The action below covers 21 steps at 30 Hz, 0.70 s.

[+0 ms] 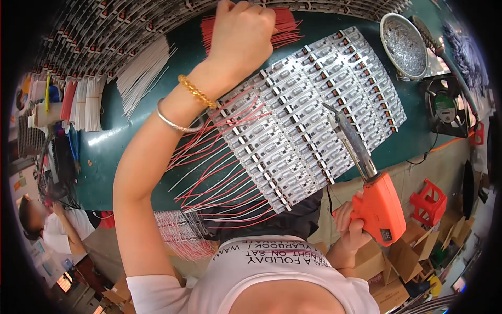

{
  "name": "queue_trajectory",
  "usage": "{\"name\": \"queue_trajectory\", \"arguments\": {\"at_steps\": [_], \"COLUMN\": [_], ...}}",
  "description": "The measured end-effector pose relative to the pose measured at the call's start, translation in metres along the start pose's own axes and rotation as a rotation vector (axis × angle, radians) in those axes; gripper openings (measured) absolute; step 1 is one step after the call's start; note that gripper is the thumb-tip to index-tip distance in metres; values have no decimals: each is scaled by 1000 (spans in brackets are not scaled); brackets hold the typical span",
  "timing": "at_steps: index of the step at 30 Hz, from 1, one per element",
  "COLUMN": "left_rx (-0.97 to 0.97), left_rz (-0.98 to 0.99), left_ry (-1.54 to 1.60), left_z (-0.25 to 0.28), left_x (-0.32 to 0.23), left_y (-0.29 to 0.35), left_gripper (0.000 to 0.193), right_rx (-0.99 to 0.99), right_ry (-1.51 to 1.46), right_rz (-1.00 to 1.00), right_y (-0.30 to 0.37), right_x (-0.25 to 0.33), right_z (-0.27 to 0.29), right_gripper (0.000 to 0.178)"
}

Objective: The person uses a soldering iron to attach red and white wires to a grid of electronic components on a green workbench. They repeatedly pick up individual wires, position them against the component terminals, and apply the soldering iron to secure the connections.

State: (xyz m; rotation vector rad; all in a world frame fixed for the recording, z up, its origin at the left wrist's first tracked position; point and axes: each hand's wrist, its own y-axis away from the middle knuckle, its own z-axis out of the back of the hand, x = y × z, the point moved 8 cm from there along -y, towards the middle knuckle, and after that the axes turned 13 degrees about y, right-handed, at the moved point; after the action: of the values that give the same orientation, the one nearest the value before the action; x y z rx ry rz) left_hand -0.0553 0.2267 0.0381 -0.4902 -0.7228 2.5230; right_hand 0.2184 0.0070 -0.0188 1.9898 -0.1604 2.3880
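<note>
My right hand (351, 227) is wrapped round the grip of an orange-red soldering gun (386, 209). Its metal nozzle points up and left, with the thin tip over a panel of silver-white circuit boards (306, 120). Rows of small components cover this panel, and red and white wires (219, 178) trail off its left side. My left hand (244, 29) is curled closed over a pile of red wires (286, 29) beyond the panel; its fingertips are hidden, so what they pinch cannot be made out. A bundle of white wires (144, 76) lies left of that hand.
At the far right stand a round bowl of silvery bits (403, 47) and a black fan (447, 107). More boards (104, 42) are stacked along the back of the green table (130, 136). A red stool (429, 201) and cardboard boxes (405, 251) stand below right. Another person (63, 230) sits at left.
</note>
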Motion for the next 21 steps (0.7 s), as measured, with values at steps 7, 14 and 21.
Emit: {"name": "queue_trajectory", "arguments": {"at_steps": [7, 14, 21], "left_rx": [-29, 113, 55], "left_rz": [358, 410, 377], "left_ry": [537, 487, 430], "left_z": [56, 54, 53], "left_x": [-11, -65, -68], "left_y": [29, 103, 108], "left_gripper": [6, 10, 11], "right_rx": [-103, 182, 311], "right_ry": [-80, 32, 180], "right_rz": [-293, -36, 43], "right_y": [29, -4, 7], "right_x": [-71, 15, 2], "right_z": [53, -18, -13], "right_gripper": [69, 78, 61]}}
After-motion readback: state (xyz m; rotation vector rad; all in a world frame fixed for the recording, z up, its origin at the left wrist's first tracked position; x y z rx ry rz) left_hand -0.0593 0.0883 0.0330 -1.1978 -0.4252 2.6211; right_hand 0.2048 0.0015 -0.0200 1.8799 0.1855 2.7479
